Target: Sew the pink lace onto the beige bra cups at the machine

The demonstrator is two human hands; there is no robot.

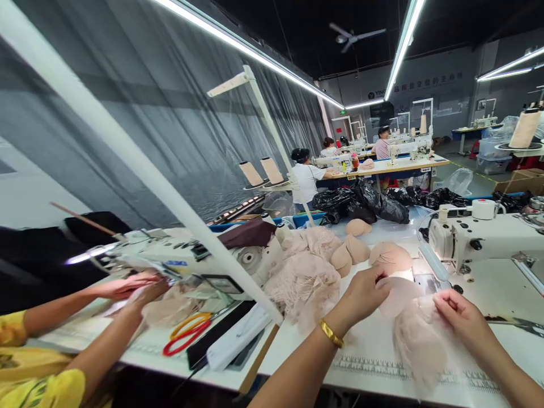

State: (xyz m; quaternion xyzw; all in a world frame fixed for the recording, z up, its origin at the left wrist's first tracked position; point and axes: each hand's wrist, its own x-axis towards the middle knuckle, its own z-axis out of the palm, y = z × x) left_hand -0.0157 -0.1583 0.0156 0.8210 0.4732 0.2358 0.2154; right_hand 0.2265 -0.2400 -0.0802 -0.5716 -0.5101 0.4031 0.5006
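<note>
My left hand (363, 294), with a gold bangle on the wrist, pinches the left edge of a pale pink lace piece (414, 331) lying on the white table (382, 362). My right hand (457, 314) is closed on the right side of the same piece. A thin translucent cup layer (397, 292) lies under the lace, close to the needle area of the white sewing machine (476, 238). Beige moulded cups (389, 256) and a heap of lace (304, 280) sit just beyond my left hand.
A co-worker in yellow sleeves (38, 362) works at the machine (170, 255) to my left, both hands on fabric. Red-and-yellow-handled scissors (187, 334) lie there. Black bags (365, 204) pile behind. Other people sit at farther tables (391, 165). A white slanted pole (140, 170) crosses in front.
</note>
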